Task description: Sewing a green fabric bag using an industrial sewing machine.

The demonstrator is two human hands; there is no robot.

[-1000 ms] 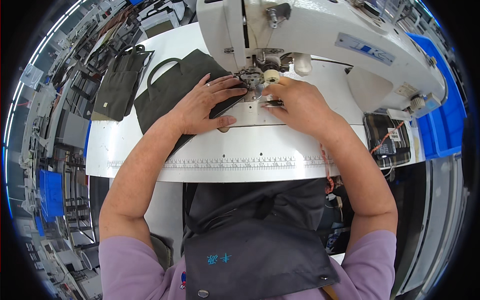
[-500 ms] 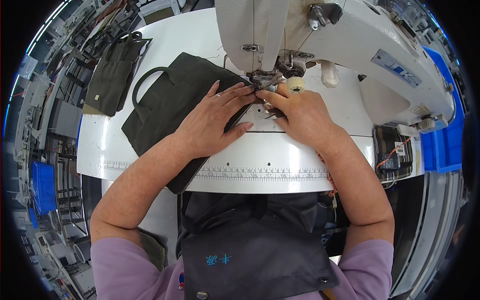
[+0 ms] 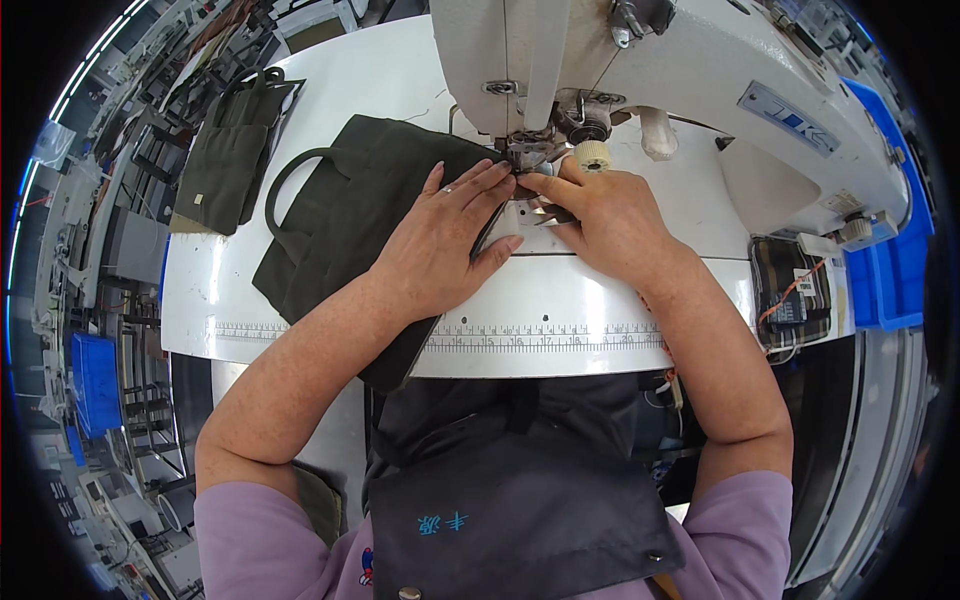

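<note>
A dark green fabric bag [image 3: 345, 200] with a looped handle [image 3: 283, 190] lies at a slant on the white sewing machine table, its right edge under the presser foot [image 3: 520, 155]. My left hand [image 3: 445, 230] rests flat on the bag, fingers stretched toward the needle and thumb apart. Close to the foot, my right hand [image 3: 610, 215] has its index finger at the bag's edge. Metal thread snips [image 3: 548, 214] show their blades beneath that hand, held in its curled fingers; their handle is hidden. The fingertips of both hands nearly meet.
The white sewing machine [image 3: 690, 90] stands over the table's far right. Another dark green bag [image 3: 225, 165] lies at the far left. A printed ruler [image 3: 490, 341] runs along the near edge. Plaid fabric [image 3: 775, 275] lies at right, by a blue bin [image 3: 885, 285].
The bag has turned slightly counterclockwise, its near corner shifting right and its far corner left. My left hand has moved with it. The right hand still holds the snips. The view has shifted a little.
</note>
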